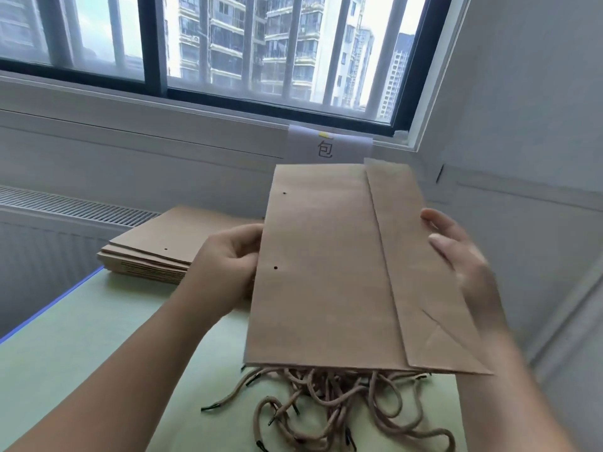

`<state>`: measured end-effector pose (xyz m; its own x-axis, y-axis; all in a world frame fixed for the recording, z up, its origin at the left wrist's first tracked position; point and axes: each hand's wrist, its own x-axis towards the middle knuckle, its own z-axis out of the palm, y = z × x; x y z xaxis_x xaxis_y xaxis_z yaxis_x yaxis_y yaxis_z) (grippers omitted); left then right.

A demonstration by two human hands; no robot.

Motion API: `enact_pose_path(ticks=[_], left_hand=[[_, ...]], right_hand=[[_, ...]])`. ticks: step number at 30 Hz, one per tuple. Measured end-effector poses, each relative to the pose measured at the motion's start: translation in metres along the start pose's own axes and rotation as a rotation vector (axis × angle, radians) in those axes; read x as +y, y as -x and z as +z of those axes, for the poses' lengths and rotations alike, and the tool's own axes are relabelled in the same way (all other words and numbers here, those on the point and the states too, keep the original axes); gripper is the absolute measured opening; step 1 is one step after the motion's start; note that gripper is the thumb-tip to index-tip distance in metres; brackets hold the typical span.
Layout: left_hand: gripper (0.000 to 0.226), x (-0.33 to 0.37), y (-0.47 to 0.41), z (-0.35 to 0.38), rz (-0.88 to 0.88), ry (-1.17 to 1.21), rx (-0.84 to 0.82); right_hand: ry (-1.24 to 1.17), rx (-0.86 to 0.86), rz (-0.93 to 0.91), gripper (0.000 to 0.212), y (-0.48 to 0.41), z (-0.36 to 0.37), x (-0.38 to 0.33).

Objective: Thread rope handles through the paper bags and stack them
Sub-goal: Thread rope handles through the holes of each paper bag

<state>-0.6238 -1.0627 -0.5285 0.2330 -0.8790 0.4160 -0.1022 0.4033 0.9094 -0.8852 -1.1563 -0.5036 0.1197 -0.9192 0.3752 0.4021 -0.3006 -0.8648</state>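
Note:
A flat brown paper bag point(326, 272) is held up in the air in front of me, folded bottom flap to the right, two small punched holes near its left edge. My left hand point(228, 259) grips that left edge. My right hand point(456, 256) holds the right edge, fingers spread along the flap and blurred. Below the bag a tangled heap of tan rope handles point(326, 406) with black tips lies on the green table. A stack of flat paper bags point(156, 249) rests on the table at the left, behind my left hand.
The pale green table point(81, 353) has a blue left edge. A white wall and a barred window point(228, 50) stand behind it. A paper label point(329, 145) with a printed character hangs under the sill. A radiator grille point(65, 203) is at the left.

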Motion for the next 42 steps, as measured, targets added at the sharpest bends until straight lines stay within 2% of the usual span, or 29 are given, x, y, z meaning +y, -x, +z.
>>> enact_pose_path(ticks=[3, 5, 9, 11, 13, 15, 17, 19, 20, 22, 25, 27, 28, 31, 34, 38, 40, 42], left_hand=[[0.062, 0.002, -0.005, -0.005, -0.059, 0.184, 0.009], [0.056, 0.004, -0.005, -0.006, -0.036, 0.248, 0.010], [0.027, 0.001, -0.001, -0.005, 0.228, -0.094, 0.176], [0.025, 0.000, 0.001, -0.006, 0.330, -0.265, 0.277], [0.025, 0.001, 0.000, -0.007, 0.365, -0.352, 0.346], [0.026, 0.000, 0.000, -0.009, 0.335, -0.300, 0.352], [0.017, -0.005, -0.001, -0.010, 0.279, -0.294, 0.364], [0.011, -0.011, -0.002, -0.011, 0.232, -0.332, 0.389], [0.016, -0.012, -0.002, -0.011, 0.203, -0.329, 0.402], [0.023, -0.016, -0.003, -0.011, 0.171, -0.329, 0.427], [0.009, -0.018, -0.002, -0.009, 0.142, -0.367, 0.438], [0.007, -0.019, -0.002, -0.008, 0.137, -0.397, 0.437], [0.008, -0.020, -0.002, -0.009, 0.134, -0.408, 0.435], [0.014, -0.018, -0.003, -0.011, 0.181, -0.561, 0.440], [0.020, -0.008, -0.005, -0.011, 0.267, -0.675, 0.463], [0.032, 0.003, -0.008, -0.007, 0.289, -0.604, 0.461], [0.028, 0.005, -0.009, -0.007, 0.306, -0.526, 0.461], [0.021, 0.005, -0.009, -0.006, 0.337, -0.485, 0.465]], right_hand=[[-0.034, 0.000, -0.003, 0.044, -0.002, 0.010, 0.004], [0.070, 0.032, -0.126, 0.048, -0.002, 0.018, 0.003], [0.418, 0.094, -0.525, 0.052, 0.005, 0.029, -0.006], [0.542, 0.111, -0.604, 0.056, 0.009, 0.034, -0.005], [0.612, 0.088, -0.587, 0.059, 0.007, 0.035, 0.004], [0.685, 0.025, -0.483, 0.063, 0.000, 0.032, 0.018], [0.831, -0.015, -0.393, 0.066, -0.003, 0.030, 0.033], [0.985, 0.006, -0.404, 0.050, 0.000, 0.033, 0.047], [1.056, 0.001, -0.426, 0.037, 0.003, 0.035, 0.053], [1.191, -0.215, -0.359, 0.021, 0.013, 0.045, 0.061], [1.403, -0.756, -0.173, 0.023, 0.025, 0.070, 0.077], [1.498, -0.952, -0.169, 0.026, 0.030, 0.086, 0.091], [1.524, -0.993, -0.181, 0.025, 0.033, 0.092, 0.097], [1.534, -0.963, -0.247, 0.014, 0.036, 0.097, 0.107], [1.396, -0.881, -0.259, 0.014, 0.037, 0.095, 0.102], [1.303, -0.685, -0.236, 0.020, 0.039, 0.094, 0.086], [1.246, -0.602, -0.201, 0.027, 0.040, 0.094, 0.078], [1.247, -0.551, -0.177, 0.024, 0.038, 0.093, 0.073]])
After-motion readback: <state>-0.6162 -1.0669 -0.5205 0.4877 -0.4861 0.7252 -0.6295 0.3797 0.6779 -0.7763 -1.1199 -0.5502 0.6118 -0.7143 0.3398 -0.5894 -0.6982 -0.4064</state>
